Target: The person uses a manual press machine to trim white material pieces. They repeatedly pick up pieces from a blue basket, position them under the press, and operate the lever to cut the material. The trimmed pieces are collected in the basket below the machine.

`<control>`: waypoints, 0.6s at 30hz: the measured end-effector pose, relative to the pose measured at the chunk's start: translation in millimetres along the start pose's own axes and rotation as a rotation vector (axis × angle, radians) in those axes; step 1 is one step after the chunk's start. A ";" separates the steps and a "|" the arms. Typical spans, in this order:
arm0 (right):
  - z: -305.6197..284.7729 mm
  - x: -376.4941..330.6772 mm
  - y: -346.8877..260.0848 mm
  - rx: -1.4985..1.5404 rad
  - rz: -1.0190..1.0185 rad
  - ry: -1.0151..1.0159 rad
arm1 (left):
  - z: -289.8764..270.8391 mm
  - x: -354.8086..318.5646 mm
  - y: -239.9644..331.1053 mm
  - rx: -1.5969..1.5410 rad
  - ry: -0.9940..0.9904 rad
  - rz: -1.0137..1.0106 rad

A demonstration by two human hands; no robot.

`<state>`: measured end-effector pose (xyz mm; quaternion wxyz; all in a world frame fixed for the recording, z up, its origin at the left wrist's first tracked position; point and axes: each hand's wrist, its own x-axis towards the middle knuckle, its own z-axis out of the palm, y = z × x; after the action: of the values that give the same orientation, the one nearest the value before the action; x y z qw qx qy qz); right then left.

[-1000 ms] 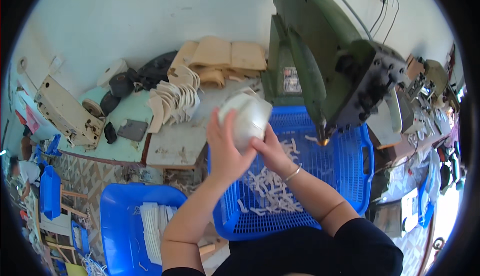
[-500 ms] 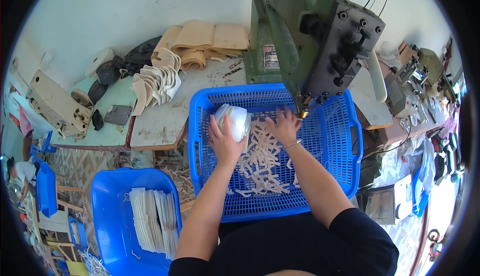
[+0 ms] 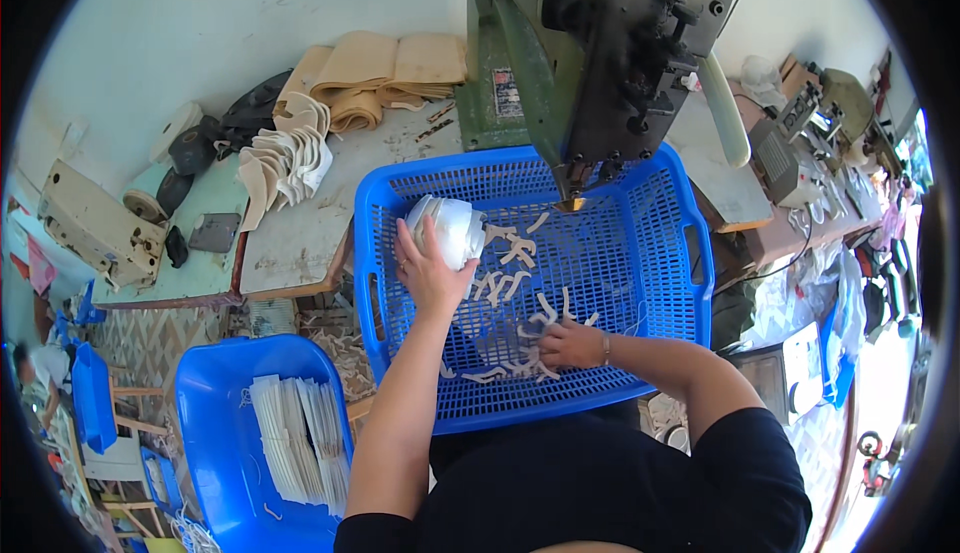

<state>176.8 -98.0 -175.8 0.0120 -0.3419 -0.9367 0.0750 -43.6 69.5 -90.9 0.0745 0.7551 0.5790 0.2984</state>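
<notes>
A stack of nested white curved pieces [image 3: 452, 231] stands at the left inside a blue slatted plastic basket [image 3: 700, 253]. My left hand [image 3: 432, 275] is wrapped round its near side, thumb and fingers spread over it. Low in the basket, toward its near side, my right hand [image 3: 573, 345] has its fingers curled down onto short white offcut strips [image 3: 522, 361]; its fingertips are partly hidden. More loose strips [image 3: 495, 288] lie scattered across the basket floor, between the stack and my right hand.
A green press machine [image 3: 630, 73] overhangs the basket's far side. At left on the table are curved white pieces [image 3: 288, 158] and folded tan sheets [image 3: 370, 68]. A blue tub [image 3: 215, 433] with stacked white pieces [image 3: 300, 438] stands lower left.
My right hand has swept from under the press toward the basket's near side. The heap of strips has thinned and spread out. My left hand stays on the stack.
</notes>
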 end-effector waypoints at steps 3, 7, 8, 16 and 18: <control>-17.2 -27.3 -3.4 0.174 0.263 0.038 | 4.0 0.5 5.4 -0.070 0.035 -0.001; -72.2 -39.6 -9.0 0.314 0.542 0.382 | 2.8 -5.4 23.0 0.194 -0.074 -0.045; -91.5 -47.9 -13.6 0.287 0.577 0.409 | 7.7 -3.9 25.9 0.193 -0.087 -0.002; -161.5 -153.2 -63.4 -0.305 1.324 0.522 | 22.0 1.4 20.2 0.342 -0.122 0.004; -145.3 -165.5 -64.7 -0.220 1.390 0.538 | 24.3 1.9 12.7 0.326 -0.084 0.033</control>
<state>273.0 -234.0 -17.8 0.1560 -0.8599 -0.4722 -0.1150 -19.8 72.8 -104.0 -0.0298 0.7782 0.6038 0.1699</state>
